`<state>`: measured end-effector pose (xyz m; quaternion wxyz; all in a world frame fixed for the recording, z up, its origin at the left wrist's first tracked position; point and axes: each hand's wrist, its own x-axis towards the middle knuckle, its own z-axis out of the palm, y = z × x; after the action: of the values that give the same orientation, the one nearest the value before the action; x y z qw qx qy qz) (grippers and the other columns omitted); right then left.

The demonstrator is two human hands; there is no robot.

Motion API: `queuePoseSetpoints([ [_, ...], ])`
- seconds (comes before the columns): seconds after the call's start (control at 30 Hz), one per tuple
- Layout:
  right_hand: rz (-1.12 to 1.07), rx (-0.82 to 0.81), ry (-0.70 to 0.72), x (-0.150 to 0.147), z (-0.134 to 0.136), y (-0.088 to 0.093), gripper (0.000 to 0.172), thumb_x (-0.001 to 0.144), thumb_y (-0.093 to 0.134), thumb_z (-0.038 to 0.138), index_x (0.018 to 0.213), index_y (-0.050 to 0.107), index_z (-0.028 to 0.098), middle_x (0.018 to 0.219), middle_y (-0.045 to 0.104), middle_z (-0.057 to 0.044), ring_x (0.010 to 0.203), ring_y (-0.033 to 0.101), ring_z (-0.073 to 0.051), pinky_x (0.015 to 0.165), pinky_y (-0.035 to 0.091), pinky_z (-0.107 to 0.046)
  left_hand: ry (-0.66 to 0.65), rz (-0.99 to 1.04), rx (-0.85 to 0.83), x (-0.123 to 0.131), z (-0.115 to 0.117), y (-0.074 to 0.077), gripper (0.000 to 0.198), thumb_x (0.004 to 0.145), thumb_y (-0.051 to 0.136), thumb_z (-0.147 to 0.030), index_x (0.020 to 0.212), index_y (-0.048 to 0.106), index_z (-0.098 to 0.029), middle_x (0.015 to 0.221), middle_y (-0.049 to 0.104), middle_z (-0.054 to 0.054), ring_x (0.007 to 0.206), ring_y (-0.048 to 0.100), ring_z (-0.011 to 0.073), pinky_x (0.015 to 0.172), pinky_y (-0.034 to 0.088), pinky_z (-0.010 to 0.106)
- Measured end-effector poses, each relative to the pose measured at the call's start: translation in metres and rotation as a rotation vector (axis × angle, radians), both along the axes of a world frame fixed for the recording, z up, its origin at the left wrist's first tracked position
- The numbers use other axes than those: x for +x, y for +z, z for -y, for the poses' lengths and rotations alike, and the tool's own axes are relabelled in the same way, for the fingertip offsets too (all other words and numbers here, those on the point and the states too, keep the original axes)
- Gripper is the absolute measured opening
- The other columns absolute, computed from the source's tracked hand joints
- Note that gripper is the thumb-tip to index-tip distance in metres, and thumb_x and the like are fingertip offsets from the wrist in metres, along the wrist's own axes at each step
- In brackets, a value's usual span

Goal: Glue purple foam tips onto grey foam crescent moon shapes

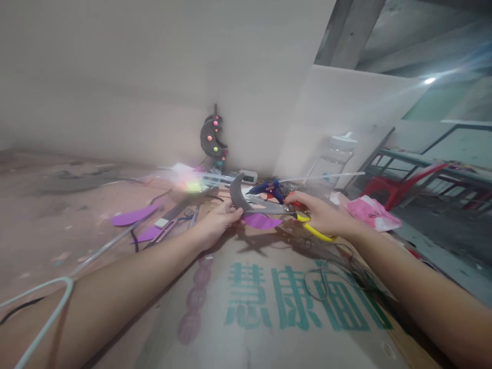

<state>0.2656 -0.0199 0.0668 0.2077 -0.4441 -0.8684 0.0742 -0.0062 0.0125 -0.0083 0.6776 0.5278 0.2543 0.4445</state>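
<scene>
The crescent (pixel 237 192) is standing raised above the far part of the cardboard (pixel 215 341), its lower end sitting in the left hand (pixel 223 220). The left thumb and fingers are pinching together on that end, leaving no visible gap. The right hand (pixel 317 212) is curling its fingers around the scissors (pixel 302 218), whose yellow handle is protruding below the palm. The blades are pointing left, toward the crescent; owing to blur, it is not showing clearly whether they are touching it. A purple piece (pixel 263 221) is hanging just below the blades, beside the left fingertips.

Just behind the blades, a blue glue gun (pixel 269 189) is showing a small red light. To its left, a bright glow (pixel 191 186) is covering part of the clutter. A second crescent (pixel 210 137), bearing coloured balls, is standing near the wall (pixel 154 77). A bottle (pixel 334 156) is standing farther right, and a pink packet (pixel 373 212) is lying beyond the right wrist.
</scene>
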Motion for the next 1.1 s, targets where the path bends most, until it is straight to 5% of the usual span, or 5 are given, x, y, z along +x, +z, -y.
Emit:
queuePoseSetpoints([
  [0.63,-0.062,-0.153,0.035,-0.011,0.001,-0.02,0.042,0.079,0.064,0.044,0.112,0.055,0.022,0.116,0.058,-0.007,0.101,0.058,-0.023,0.086,0.048,-0.034,-0.11,0.04,0.003,0.0,0.0,-0.002,0.046,0.074,0.074,-0.035,0.113,0.057,-0.019,0.078,0.063,0.002,0.065,0.058,0.0122,0.065,0.047,0.024],
  [0.9,-0.15,-0.245,-0.028,-0.001,-0.001,-0.013,0.04,0.08,0.063,0.04,0.115,0.053,0.021,0.104,0.062,-0.003,0.093,0.059,-0.022,0.082,0.049,-0.034,0.027,0.048,0.012,0.006,0.005,0.001,0.038,0.071,0.076,-0.032,0.102,0.059,-0.017,0.083,0.062,0.001,0.064,0.056,0.0095,0.064,0.046,0.022],
  [1.1,-0.087,-0.118,-0.061,0.014,-0.008,-0.008,0.041,0.076,0.064,0.039,0.112,0.057,0.019,0.099,0.063,-0.005,0.084,0.059,-0.021,0.076,0.049,-0.034,0.059,0.052,0.016,0.008,0.005,0.002,0.041,0.069,0.078,-0.033,0.101,0.058,-0.016,0.085,0.062,0.001,0.062,0.055,0.009,0.065,0.046,0.023],
])
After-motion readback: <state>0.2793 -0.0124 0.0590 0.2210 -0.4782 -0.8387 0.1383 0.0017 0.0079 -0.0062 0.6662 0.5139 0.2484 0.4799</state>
